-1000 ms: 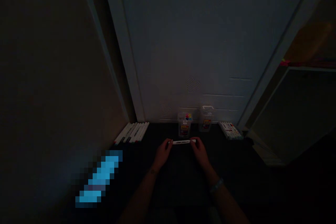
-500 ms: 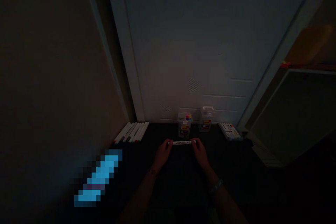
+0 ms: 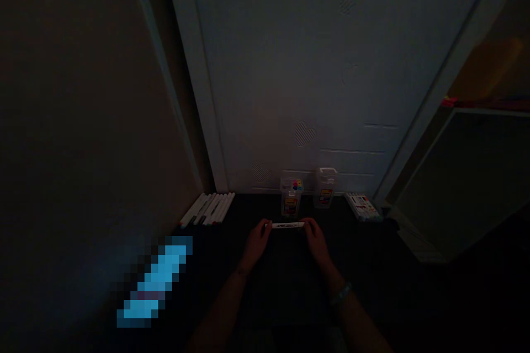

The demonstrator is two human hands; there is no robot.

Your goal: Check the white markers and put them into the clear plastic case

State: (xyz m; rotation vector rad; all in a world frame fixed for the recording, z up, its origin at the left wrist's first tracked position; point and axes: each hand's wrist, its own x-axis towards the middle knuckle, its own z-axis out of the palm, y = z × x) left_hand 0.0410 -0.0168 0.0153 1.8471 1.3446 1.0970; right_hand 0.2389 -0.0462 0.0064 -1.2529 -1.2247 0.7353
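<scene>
A white marker [image 3: 287,225] with dark print on its barrel lies level between my hands. My left hand [image 3: 259,240] pinches its left end, and my right hand [image 3: 315,240] has its fingers closed on the right end. Just beyond the marker stands a clear plastic box [image 3: 291,198] with an orange-and-dark label and several coloured marker ends at its top. Behind it to the right is a second clear box [image 3: 326,190], with a pale handle on top. The dim light hides finger detail.
On the dark tabletop [image 3: 285,292], a row of white markers [image 3: 209,208] lies at the left. A flat pack of markers [image 3: 363,207] rests at the right. A pale panel [image 3: 290,66] rises behind the table. At the lower left glows a pixelated blue screen [image 3: 157,281].
Both hands keep nearly the same place with the marker between them. The marker's right end shows slightly less beyond my right fingers. Boxes and other markers stay put.
</scene>
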